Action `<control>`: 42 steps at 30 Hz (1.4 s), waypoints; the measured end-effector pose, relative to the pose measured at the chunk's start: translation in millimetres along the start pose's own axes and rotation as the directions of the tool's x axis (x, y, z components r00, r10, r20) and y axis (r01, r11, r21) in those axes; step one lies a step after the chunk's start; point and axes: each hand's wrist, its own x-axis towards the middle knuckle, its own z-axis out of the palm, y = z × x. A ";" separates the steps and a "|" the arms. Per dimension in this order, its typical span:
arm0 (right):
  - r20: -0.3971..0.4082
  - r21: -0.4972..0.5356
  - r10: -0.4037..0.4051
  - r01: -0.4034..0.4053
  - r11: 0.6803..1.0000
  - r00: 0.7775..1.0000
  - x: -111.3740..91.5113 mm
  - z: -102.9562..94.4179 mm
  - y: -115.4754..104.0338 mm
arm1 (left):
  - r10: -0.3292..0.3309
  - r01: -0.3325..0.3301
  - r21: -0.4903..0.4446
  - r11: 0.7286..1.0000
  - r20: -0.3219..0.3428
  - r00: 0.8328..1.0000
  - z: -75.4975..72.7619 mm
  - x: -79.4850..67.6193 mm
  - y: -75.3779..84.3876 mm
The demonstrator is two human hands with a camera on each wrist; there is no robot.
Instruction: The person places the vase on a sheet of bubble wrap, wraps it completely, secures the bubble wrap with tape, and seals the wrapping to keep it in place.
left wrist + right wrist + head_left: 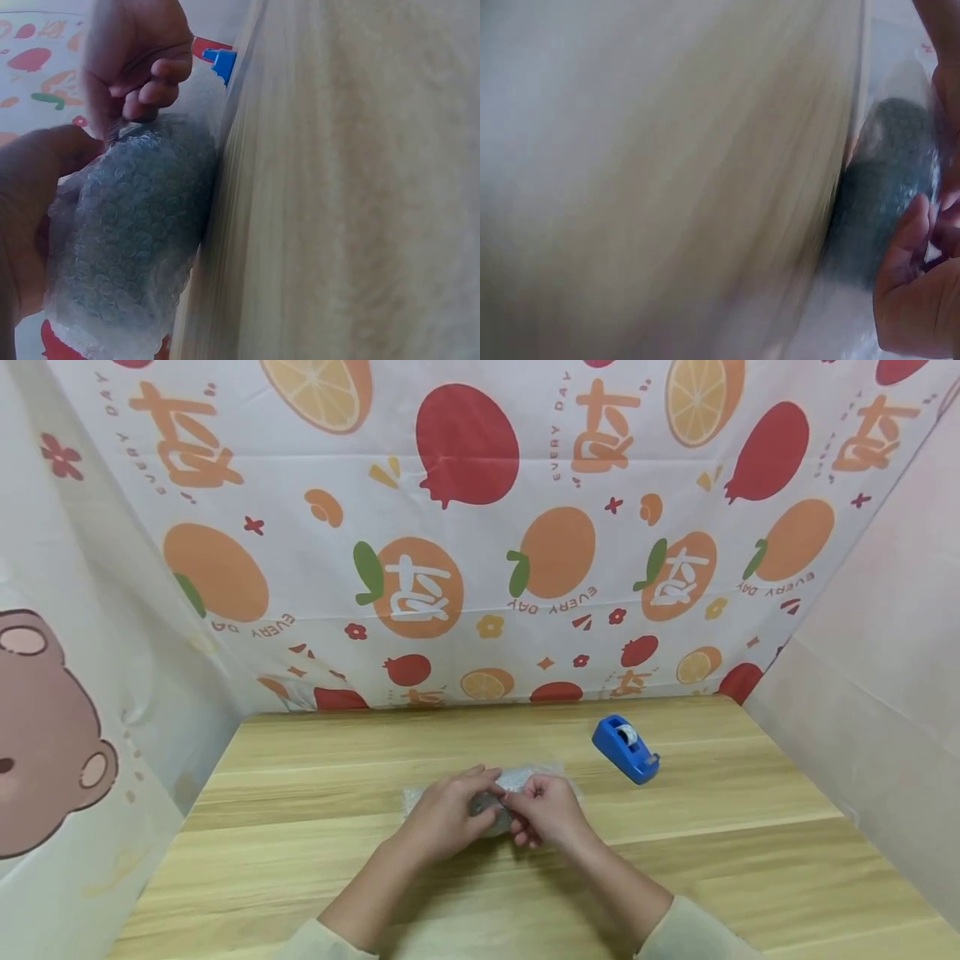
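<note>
A bundle in clear bubble wrap (135,225) lies on the table between my hands. Through the layers shows a dark greenish, rounded shape (881,191) whose kind I cannot tell. From the left side, my left hand (450,810) holds the bundle, with thumb and forefinger bent over its top. My right hand (551,814) has curled fingers and pinches at the wrap's upper edge, close to the left fingertips. Whether a bit of tape lies between those fingertips is too small to tell. Loose ends of the wrap (534,771) stick out beyond both hands.
A blue tape dispenser (630,757) with a roll in it stands on the wooden table (300,777), behind and right of my hands. A fruit-printed cloth (480,543) hangs along the table's back edge. Pale cloths hang at both sides.
</note>
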 end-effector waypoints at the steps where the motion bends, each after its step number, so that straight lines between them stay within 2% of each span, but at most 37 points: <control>1: 0.023 -0.058 -0.004 0.006 0.998 1.000 0.7 -2.6 0.7 | -0.008 0.008 -0.016 1.000 -0.005 1.000 0.0 -0.1 -0.5; 3: 0.082 -0.207 -0.028 0.044 0.977 0.996 2.5 -8.3 0.8 | -0.017 0.016 -0.036 0.999 -0.022 1.000 0.4 0.2 -1.6; 5: 0.139 -0.352 -0.054 0.100 0.931 0.989 4.3 -13.9 0.3 | -0.016 0.015 -0.042 0.999 -0.037 0.999 1.1 0.7 -2.3; 7: 0.181 -0.453 -0.084 0.159 0.877 0.980 5.9 -18.5 -0.7 | -0.010 0.008 -0.043 0.999 -0.046 0.999 1.7 1.1 -2.5; 12: 0.259 -0.558 -0.150 0.275 0.783 0.954 8.5 -24.2 0.2 | 0.001 -0.003 -0.039 0.999 -0.043 0.999 2.5 1.9 -2.1; 15: 0.288 -0.590 -0.180 0.323 0.740 0.940 8.8 -24.4 2.4 | 0.002 -0.004 -0.033 0.999 -0.046 0.999 1.8 0.8 -1.9; 17: 0.307 -0.563 -0.164 0.317 0.763 0.938 9.1 -25.4 3.4 | 0.004 -0.005 -0.032 0.999 -0.046 0.999 1.8 0.6 -2.0; 19: 0.319 -0.505 -0.132 0.286 0.815 0.938 9.4 -27.4 3.4 | 0.001 -0.003 -0.032 0.999 -0.045 0.999 2.2 0.6 -2.3; 21: 0.324 -0.457 -0.104 0.252 0.853 0.940 10.0 -29.7 3.3 | -0.006 0.004 -0.033 0.999 -0.041 0.999 2.5 0.7 -2.5; 23: 0.323 -0.432 -0.095 0.236 0.871 0.942 10.1 -31.1 2.9 | -0.011 0.010 -0.032 0.999 -0.038 0.999 2.7 0.9 -2.6; 24: 0.319 -0.436 -0.102 0.242 0.867 0.942 10.1 -31.4 2.7 | -0.010 0.009 -0.027 1.000 -0.039 0.999 3.0 0.8 -2.6; 26: 0.309 -0.498 -0.135 0.281 0.820 0.941 9.9 -31.3 2.2 | -0.006 0.005 -0.025 1.000 -0.048 0.999 3.8 1.1 -2.8; 30: 0.304 -0.625 -0.206 0.358 0.694 0.930 7.9 -31.0 -2.4 | 0.009 -0.010 -0.015 1.000 -0.081 0.997 5.7 2.3 -2.5; 31: 0.296 -0.644 -0.219 0.364 0.673 0.930 6.9 -31.0 -4.7 | 0.007 -0.008 -0.015 1.000 -0.087 0.996 5.9 2.5 -2.1; 35: 0.255 -0.651 -0.302 0.394 0.649 0.919 1.2 -30.6 -15.0 | 0.007 -0.007 0.004 1.000 -0.098 0.995 6.7 2.1 0.1; 36: 0.247 -0.652 -0.335 0.412 0.637 0.909 0.1 -30.2 -17.4 | 0.006 -0.005 0.010 1.000 -0.100 0.995 6.8 2.0 0.6; 37: 0.246 -0.663 -0.370 0.434 0.610 0.896 -0.8 -29.6 -19.5 | 0.004 -0.002 0.016 1.000 -0.102 0.995 6.8 1.9 1.0; 40: 0.282 -0.731 -0.466 0.503 0.462 0.838 -2.8 -26.4 -21.0 | 0.002 0.002 0.039 0.999 -0.110 0.994 7.0 1.9 1.1; 42: 0.315 -0.782 -0.506 0.521 0.341 0.803 -3.8 -23.8 -19.2 | -0.002 0.007 0.050 0.999 -0.109 0.994 7.6 1.7 0.4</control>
